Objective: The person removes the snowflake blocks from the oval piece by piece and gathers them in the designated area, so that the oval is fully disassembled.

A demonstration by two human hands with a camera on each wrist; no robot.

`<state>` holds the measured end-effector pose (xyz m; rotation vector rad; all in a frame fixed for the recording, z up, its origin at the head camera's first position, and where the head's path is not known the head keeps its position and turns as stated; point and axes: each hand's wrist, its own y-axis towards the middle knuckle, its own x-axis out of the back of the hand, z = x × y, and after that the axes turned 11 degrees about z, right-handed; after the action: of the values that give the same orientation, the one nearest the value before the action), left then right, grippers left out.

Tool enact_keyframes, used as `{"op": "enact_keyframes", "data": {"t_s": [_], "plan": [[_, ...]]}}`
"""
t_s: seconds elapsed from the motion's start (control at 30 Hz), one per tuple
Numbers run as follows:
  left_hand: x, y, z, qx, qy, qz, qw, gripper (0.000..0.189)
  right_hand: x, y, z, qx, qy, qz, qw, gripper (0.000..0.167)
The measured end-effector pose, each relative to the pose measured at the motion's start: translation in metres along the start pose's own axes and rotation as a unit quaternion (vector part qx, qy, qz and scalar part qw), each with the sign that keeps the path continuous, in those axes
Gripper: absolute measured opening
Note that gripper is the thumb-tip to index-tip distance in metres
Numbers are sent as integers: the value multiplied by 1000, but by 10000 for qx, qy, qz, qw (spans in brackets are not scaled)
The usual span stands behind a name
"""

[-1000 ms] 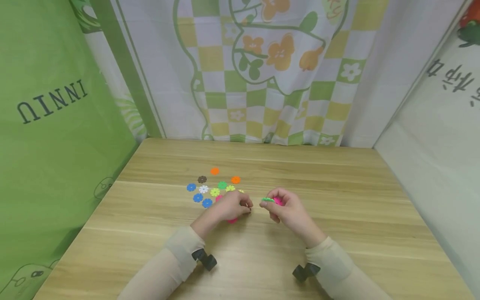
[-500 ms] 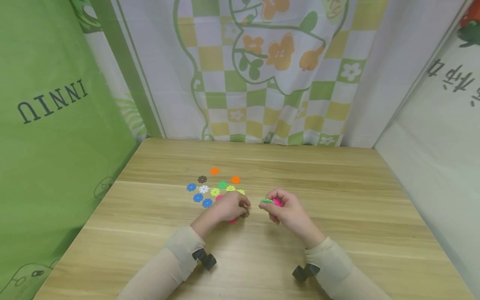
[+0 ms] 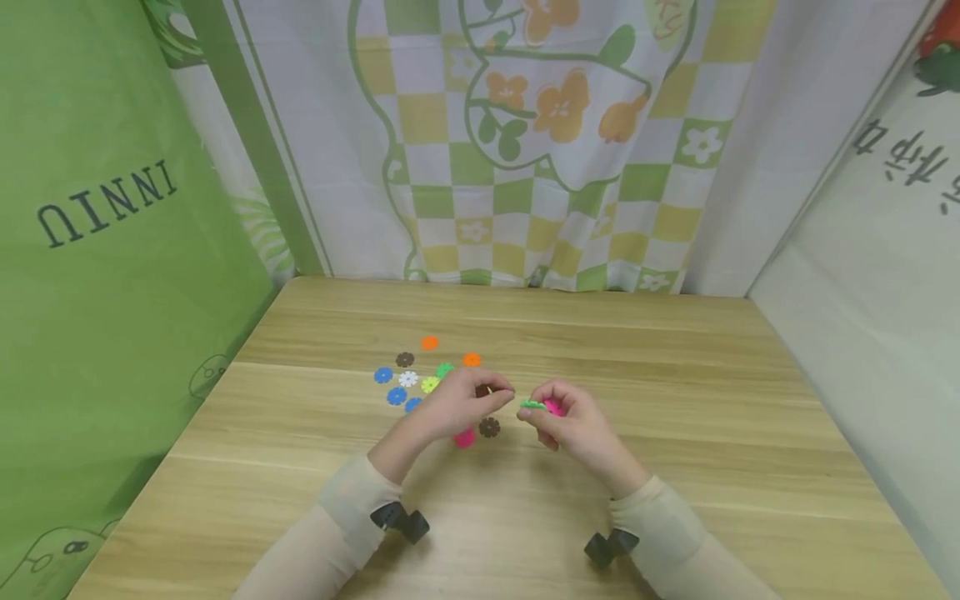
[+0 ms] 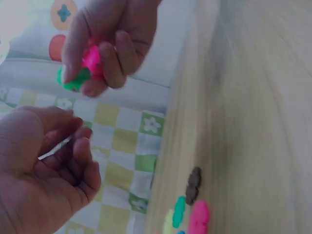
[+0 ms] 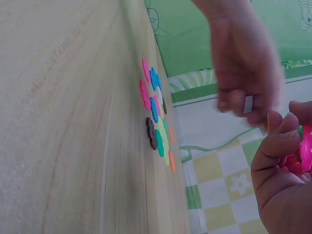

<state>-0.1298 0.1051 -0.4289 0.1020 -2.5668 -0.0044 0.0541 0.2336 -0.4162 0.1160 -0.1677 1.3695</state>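
My right hand [image 3: 577, 421] pinches a green flower-shaped disc [image 3: 533, 405] between thumb and fingers. Against it, within the same hand, sits a pink flower-shaped disc [image 3: 553, 407]; the left wrist view shows the green disc [image 4: 78, 78] and pink disc [image 4: 92, 59] together above the table. My left hand [image 3: 459, 404] hovers just left of them, fingers loosely bent, with nothing visible in its grasp. Below its fingertips a brown flower-shaped disc [image 3: 489, 427] lies flat on the table, beside another pink disc [image 3: 464, 438]. The left hand hides part of the disc group.
Several more discs lie flat to the left, among them an orange one [image 3: 429, 342], a white one [image 3: 407, 379] and a blue one [image 3: 396, 396]. The wooden table [image 3: 675, 350] ends at a checked curtain [image 3: 547, 208] behind and a green cloth [image 3: 112, 333] at left.
My left hand has let go of the brown disc, leaving it on the table, and has lifted up and away from it. The right hand stays nearly in place with its discs.
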Motion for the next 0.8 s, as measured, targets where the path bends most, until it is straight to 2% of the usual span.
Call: {"op": "enact_keyframes", "data": {"t_s": [0.13, 0.2, 0.3, 0.4, 0.5, 0.6, 0.8], "plan": [[-1, -4, -16, -644, -362, 66, 9972, 17, -1, 0, 0, 11, -39, 52, 10000, 24], [-2, -5, -23, -907, -312, 104, 9953, 12, -1, 0, 1, 18, -95, 57, 9999, 24], [-3, -6, -28, -1125, -76, 119, 9936, 8, -2, 0, 1, 12, -129, 92, 9999, 24], [-3, -7, -29, -1133, 178, 24, 9934, 5, -2, 0, 0, 8, -23, 154, 9999, 24], [-2, -9, -28, -1010, 227, -123, 9946, 5, -1, 0, 0, 19, 196, 103, 9998, 29], [0, -11, -24, -911, 83, -240, 9955, 7, 0, 0, 2, 52, 385, 22, 9992, 37], [4, -14, -22, -746, -508, -145, 9958, 9, 2, -1, 7, 129, 481, 125, 9987, 44]]}}
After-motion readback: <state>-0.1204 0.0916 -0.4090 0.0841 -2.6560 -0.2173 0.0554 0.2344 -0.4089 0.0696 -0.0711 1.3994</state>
